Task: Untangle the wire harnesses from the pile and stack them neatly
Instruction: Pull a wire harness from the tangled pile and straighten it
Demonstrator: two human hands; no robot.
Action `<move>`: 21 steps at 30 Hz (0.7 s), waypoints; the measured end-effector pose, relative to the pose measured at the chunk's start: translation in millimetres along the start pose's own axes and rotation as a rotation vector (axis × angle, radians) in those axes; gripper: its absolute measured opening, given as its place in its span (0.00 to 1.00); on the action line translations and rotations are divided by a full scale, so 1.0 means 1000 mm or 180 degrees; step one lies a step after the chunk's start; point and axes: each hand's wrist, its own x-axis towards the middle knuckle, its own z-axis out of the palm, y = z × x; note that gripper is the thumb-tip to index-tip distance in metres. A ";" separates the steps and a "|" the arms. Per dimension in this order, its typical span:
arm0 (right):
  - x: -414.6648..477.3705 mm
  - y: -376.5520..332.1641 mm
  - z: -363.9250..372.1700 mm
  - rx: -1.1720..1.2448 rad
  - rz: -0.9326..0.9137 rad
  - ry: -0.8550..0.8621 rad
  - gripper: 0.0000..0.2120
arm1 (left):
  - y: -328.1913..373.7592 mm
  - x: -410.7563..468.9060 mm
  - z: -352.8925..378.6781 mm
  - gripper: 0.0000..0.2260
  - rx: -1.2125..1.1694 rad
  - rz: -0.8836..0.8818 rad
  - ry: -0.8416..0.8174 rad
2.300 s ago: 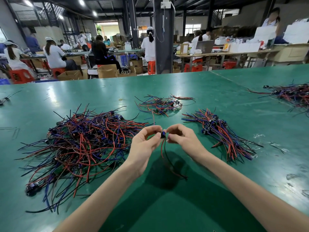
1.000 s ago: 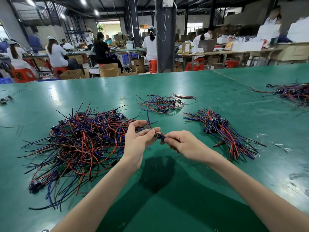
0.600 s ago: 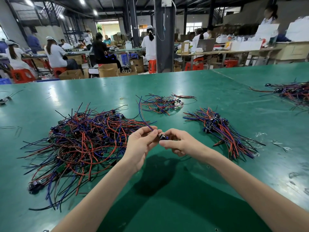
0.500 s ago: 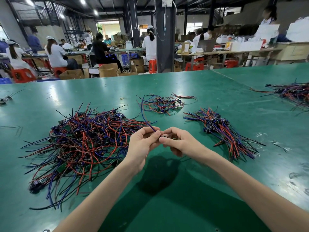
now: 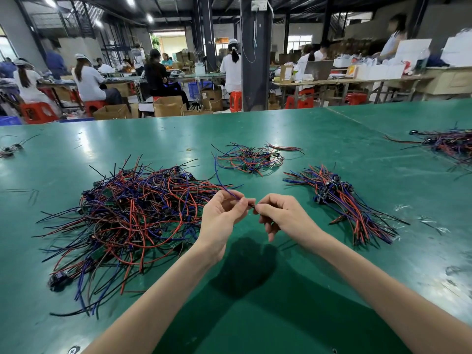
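Observation:
A big tangled pile of red, blue and black wire harnesses (image 5: 132,215) lies on the green table (image 5: 255,315) at my left. A straightened stack of harnesses (image 5: 342,200) lies at my right. Between them, my left hand (image 5: 222,215) and my right hand (image 5: 283,215) pinch one harness (image 5: 224,183) above the table. Its blue wire rises up and back from my left fingers. My right fingertips pinch its dark end, and the small part there is mostly hidden.
A smaller loose bunch of harnesses (image 5: 251,158) lies farther back at the centre. Another bunch (image 5: 449,143) sits at the far right, and a few wires (image 5: 10,148) at the far left edge. Workers sit at benches beyond the table.
The harness hung down from my fingers at first; its wires now point up and back. My hands have drawn slightly apart, with the wire stretched between them.

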 end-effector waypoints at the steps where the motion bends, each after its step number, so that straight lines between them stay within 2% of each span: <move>1: 0.000 -0.001 0.000 0.0054 0.0030 -0.0057 0.09 | 0.000 0.000 0.000 0.07 -0.0005 0.0013 -0.0018; 9: -0.001 -0.003 0.000 0.0127 0.0043 -0.0247 0.10 | 0.000 0.001 -0.001 0.04 -0.0074 0.0033 0.0006; 21: 0.000 0.001 0.000 -0.0284 -0.0021 0.0199 0.13 | -0.004 0.000 0.001 0.03 0.0027 -0.0088 0.0115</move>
